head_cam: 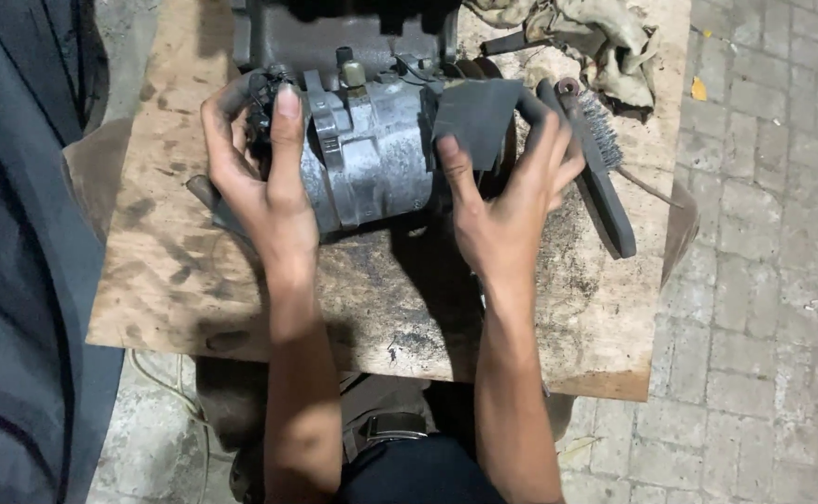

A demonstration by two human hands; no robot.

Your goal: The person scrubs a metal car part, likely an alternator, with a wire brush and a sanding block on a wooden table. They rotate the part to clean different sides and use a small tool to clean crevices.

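1. Two bare forearms rise from the bottom centre of the frame.
2. One plywood board [194, 280], stained, lies under everything.
3. Left hand [260, 177] grips the left end of one grey metal motor part [372, 154], centre frame.
4. Right hand [507, 201] presses one dark sandpaper sheet [474, 117] on its right end.
5. One wire brush [600, 177] lies just right.
6. One rag [596, 37] sits upper right.

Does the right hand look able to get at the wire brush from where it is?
Probably yes. The right hand lies right beside the wire brush on the board, nothing between them, though it already holds a grey sanding sheet.
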